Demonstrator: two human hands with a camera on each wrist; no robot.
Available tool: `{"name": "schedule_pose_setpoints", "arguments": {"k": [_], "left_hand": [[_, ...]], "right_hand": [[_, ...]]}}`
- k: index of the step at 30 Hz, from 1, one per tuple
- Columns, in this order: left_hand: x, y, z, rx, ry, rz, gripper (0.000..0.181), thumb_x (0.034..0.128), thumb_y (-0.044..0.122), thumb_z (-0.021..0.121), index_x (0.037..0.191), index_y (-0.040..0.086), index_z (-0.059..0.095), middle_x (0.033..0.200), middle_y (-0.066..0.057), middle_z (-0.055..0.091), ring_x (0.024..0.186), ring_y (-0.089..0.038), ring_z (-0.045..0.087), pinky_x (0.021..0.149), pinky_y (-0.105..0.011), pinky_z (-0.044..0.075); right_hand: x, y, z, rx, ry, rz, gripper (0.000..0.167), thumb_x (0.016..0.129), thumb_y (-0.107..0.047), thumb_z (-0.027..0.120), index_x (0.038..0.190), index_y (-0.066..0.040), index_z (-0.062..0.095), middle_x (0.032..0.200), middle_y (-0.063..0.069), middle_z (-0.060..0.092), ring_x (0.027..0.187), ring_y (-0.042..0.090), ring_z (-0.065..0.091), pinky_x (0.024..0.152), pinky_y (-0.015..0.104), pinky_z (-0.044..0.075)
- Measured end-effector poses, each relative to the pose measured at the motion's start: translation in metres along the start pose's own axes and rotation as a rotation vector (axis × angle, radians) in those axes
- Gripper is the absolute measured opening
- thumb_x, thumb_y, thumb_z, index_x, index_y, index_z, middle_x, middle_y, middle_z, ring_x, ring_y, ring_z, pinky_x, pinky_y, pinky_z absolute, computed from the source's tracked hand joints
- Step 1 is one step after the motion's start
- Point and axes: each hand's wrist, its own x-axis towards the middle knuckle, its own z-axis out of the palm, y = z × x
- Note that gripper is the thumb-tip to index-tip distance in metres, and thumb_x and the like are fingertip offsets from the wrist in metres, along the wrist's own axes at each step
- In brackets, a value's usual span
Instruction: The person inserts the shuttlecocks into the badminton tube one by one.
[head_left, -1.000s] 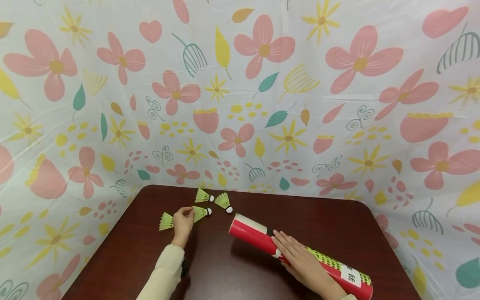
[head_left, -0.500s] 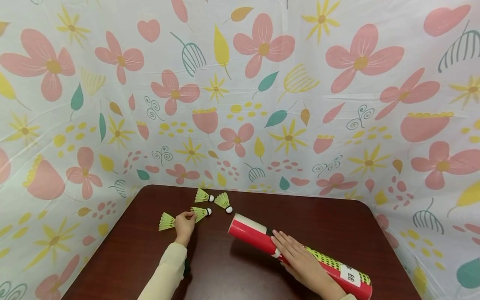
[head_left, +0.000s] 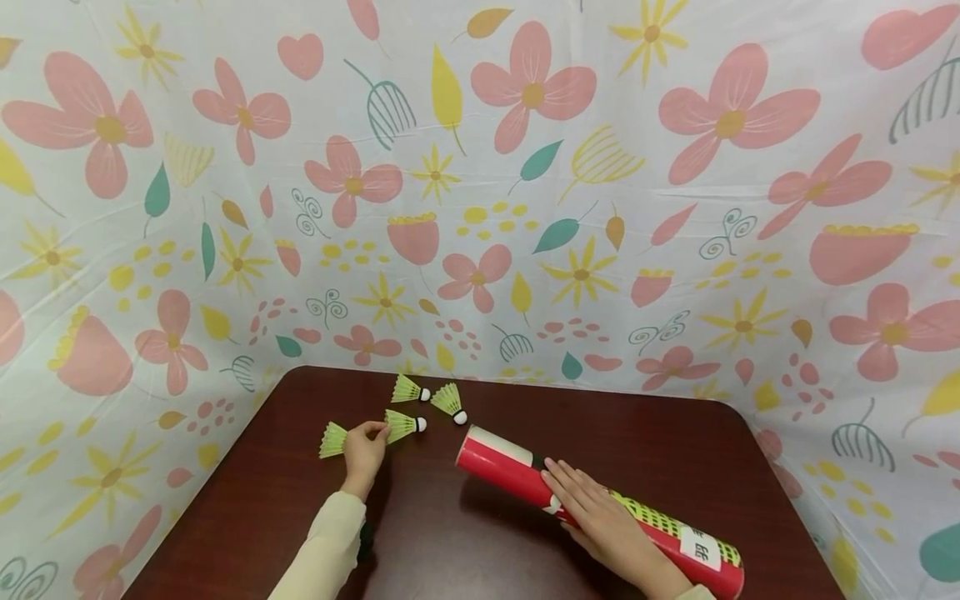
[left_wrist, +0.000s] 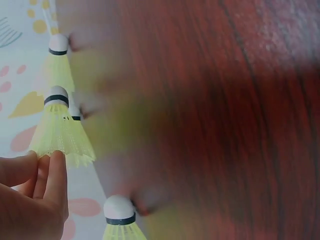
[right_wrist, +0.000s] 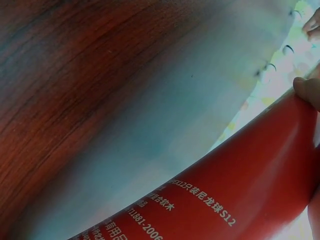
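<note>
In the head view my left hand (head_left: 365, 457) pinches the skirt edge of a yellow nylon shuttlecock (head_left: 401, 426), whose white cork points right. The left wrist view shows thumb and fingertips on that shuttlecock's skirt (left_wrist: 61, 132), cork upward. Partly behind the left hand lies another shuttlecock (head_left: 333, 441). My right hand (head_left: 603, 521) grips a long red shuttlecock tube (head_left: 504, 472) with fingers across its top and thumb on the near side. The tube slants from upper left to lower right. In the right wrist view the thumb (right_wrist: 306, 91) presses the tube's red side (right_wrist: 250, 155).
Two more shuttlecocks, one on the left (head_left: 408, 389) and one on the right (head_left: 448, 402), lie near the far edge of the dark brown table (head_left: 637, 425). A floral-patterned curtain (head_left: 480, 208) stands behind the table and along its sides.
Both hands and the tube stay nearly in place. The left hand keeps pinching the shuttlecock's skirt with only a tiny shift; the head view has moved slightly.
</note>
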Motion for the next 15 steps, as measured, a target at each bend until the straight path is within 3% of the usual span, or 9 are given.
{"name": "schedule_pose_setpoints", "arguments": {"k": [4, 7, 11, 15], "left_hand": [[-0.003, 0.004, -0.004, -0.032, -0.010, 0.013, 0.012, 0.0901, 0.005, 0.067, 0.096, -0.004, 0.072, 0.092, -0.018, 0.070, 0.076, -0.028, 0.065, 0.061, -0.032, 0.051], [-0.007, 0.009, -0.007, -0.091, -0.038, 0.013, 0.011, 0.0895, 0.005, 0.068, 0.096, -0.003, 0.073, 0.092, -0.018, 0.070, 0.080, -0.031, 0.068, 0.068, -0.039, 0.055], [-0.014, 0.016, -0.010, -0.164, -0.072, 0.019, 0.011, 0.0885, 0.004, 0.068, 0.096, -0.002, 0.073, 0.093, -0.019, 0.069, 0.083, -0.034, 0.069, 0.077, -0.047, 0.055], [-0.020, 0.024, -0.012, -0.202, -0.098, 0.045, 0.011, 0.0870, 0.004, 0.070, 0.095, -0.002, 0.074, 0.094, -0.019, 0.070, 0.083, -0.032, 0.070, 0.077, -0.045, 0.055]], "right_hand": [[0.001, 0.002, 0.001, -0.005, 0.000, -0.006, 0.074, 0.092, -0.049, 0.051, 0.151, -0.009, 0.030, 0.156, 0.006, 0.030, 0.141, 0.022, 0.029, 0.114, 0.018, 0.003], [0.001, 0.003, 0.002, -0.005, -0.003, -0.002, 0.074, 0.094, -0.055, 0.028, 0.152, -0.009, 0.030, 0.156, 0.005, 0.029, 0.141, 0.022, 0.029, 0.114, 0.018, 0.003], [0.001, 0.003, 0.002, -0.001, -0.002, -0.007, 0.074, 0.093, -0.054, 0.028, 0.151, -0.008, 0.029, 0.156, 0.006, 0.029, 0.140, 0.023, 0.031, 0.114, 0.018, 0.003], [0.003, 0.004, 0.003, 0.000, 0.001, -0.009, 0.074, 0.092, -0.053, 0.031, 0.152, -0.009, 0.028, 0.156, 0.006, 0.028, 0.140, 0.023, 0.031, 0.114, 0.018, 0.003]]}}
